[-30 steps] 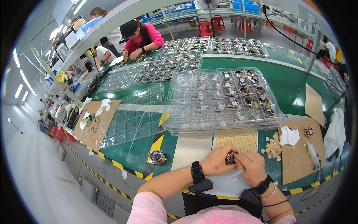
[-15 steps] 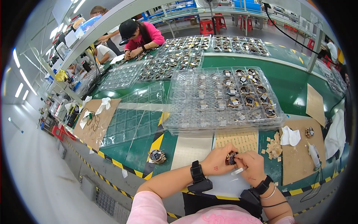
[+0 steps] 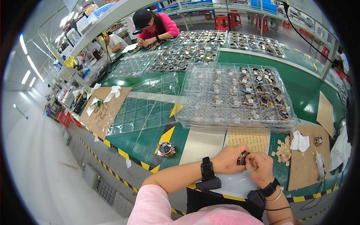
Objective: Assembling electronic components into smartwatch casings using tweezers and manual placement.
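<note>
My left hand [image 3: 228,159] is closed round a small round part [image 3: 242,158] with a gold-coloured rim and a dark inside, like a watch case. At its right side, the fingertips of my right hand [image 3: 262,167] press on or into it; the exact contact is hidden. A pale slender strip [image 3: 249,171] sticks out from under my right fingers, its kind unclear. Both hands are above the near table edge, over a whitish sheet [image 3: 240,184]. To the left, a gold-rimmed stack of round parts [image 3: 166,149] lies on the green table.
Stacked clear trays [image 3: 210,116] hold several round parts ahead of me. A brown board [image 3: 305,168] at right bears a white cloth [image 3: 300,141], a glue-like tube [image 3: 320,165] and another round part [image 3: 318,140]. Small tan squares [image 3: 284,152] lie beside it. A co-worker [image 3: 165,26] works at far left.
My view has turned slightly, so the scene sits farther right in the picture. Both hands stay at the round part, and the pale strip under my right fingers has tilted a little.
</note>
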Tool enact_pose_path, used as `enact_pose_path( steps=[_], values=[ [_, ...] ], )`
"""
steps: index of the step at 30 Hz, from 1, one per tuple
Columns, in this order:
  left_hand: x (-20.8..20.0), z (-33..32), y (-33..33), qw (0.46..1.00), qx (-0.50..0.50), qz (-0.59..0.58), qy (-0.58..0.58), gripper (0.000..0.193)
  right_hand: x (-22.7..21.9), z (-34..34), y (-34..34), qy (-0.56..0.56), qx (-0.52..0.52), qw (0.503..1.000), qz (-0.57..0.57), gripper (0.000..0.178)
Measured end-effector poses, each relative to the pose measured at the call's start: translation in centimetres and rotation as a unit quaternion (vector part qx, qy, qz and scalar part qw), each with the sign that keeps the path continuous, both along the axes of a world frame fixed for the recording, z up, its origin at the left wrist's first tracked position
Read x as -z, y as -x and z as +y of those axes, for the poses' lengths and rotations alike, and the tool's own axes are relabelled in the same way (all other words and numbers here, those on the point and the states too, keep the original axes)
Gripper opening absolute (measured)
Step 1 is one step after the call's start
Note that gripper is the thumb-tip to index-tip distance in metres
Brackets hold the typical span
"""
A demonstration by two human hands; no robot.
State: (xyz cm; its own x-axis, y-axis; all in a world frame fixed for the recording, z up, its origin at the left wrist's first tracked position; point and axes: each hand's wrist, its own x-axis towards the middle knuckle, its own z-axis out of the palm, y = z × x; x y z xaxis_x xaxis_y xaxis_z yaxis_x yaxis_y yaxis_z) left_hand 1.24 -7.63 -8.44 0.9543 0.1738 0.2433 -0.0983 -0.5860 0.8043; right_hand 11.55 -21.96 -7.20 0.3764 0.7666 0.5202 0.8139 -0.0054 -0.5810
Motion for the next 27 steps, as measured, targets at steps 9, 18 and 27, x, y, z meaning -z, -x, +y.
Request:
enact_pose_path(
  steps=[9,18,27],
  values=[
    [0.3,0.2,-0.1,0.999,0.021,-0.02,0.036,0.043,-0.5,-0.2,-0.7,0.015,-0.038,0.999,-0.012,0.02],
    [0.2,0.0,-0.1,0.997,0.046,0.006,0.06,0.044,-0.7,-0.5,-1.5,0.025,-0.106,0.994,-0.01,0.02],
    [0.0,1.1,-0.4,0.992,-0.012,-0.012,0.123,0.045,-0.5,-0.7,-1.6,0.003,-0.123,0.992,0.035,0.019]
  ],
)
